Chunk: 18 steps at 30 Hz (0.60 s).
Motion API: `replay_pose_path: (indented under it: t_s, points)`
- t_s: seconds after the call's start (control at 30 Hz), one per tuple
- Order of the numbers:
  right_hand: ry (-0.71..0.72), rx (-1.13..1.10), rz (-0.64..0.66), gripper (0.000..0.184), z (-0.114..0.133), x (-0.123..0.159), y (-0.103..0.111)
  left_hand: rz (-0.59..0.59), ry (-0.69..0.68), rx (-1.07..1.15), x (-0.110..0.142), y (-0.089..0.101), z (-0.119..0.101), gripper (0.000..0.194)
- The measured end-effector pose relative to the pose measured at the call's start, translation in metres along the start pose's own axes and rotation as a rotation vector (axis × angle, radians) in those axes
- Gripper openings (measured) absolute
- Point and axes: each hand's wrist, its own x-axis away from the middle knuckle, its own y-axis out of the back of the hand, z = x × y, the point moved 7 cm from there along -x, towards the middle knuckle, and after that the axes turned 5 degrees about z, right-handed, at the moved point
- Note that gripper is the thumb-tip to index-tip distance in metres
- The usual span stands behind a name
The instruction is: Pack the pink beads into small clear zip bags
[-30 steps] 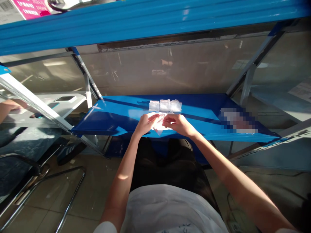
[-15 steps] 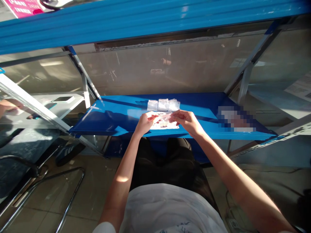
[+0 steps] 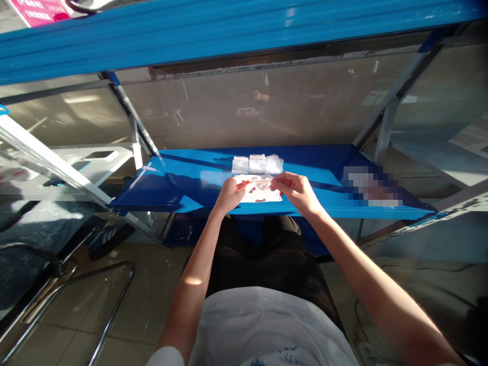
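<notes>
A small clear zip-lock bag [image 3: 263, 191], bright in the sunlight, is at the front of the blue shelf [image 3: 190, 188]. My left hand [image 3: 233, 192] pinches the left end of its upper edge, where a reddish line shows. At the right end of that edge, my right hand [image 3: 296, 190] closes thumb and fingers on it. A few small dark marks show on the bag; what they are I cannot tell. Just behind my hands, several more clear zip-lock bags [image 3: 257, 164] lie side by side and partly overlap.
An upper blue shelf [image 3: 229, 38] crosses above, with slanted metal posts [image 3: 49, 157] at the sides. A blurred-out patch [image 3: 372, 187] covers something on the right of the lower shelf. At left are a white table [image 3: 118, 157] and a metal-framed chair [image 3: 114, 300].
Both hands stay on the bag and have shifted very slightly right. More of the bag's lower part shows in bright light. A person's hand at the far left has withdrawn from view.
</notes>
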Motion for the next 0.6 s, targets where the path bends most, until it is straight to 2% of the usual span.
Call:
replay_pose_path:
  t_s: [0.33,0.6]
  points:
    - [-0.045,-0.088,0.054,0.043,0.0,-0.0006,-0.0062,0.021,-0.019,-0.009,0.0009,-0.0007,-0.0039,0.019]
    - [-0.038,-0.074,0.059,0.042,-0.0005,0.0009,-0.0083,-0.011,-0.006,0.052,-0.0018,-0.0026,0.0024,0.023]
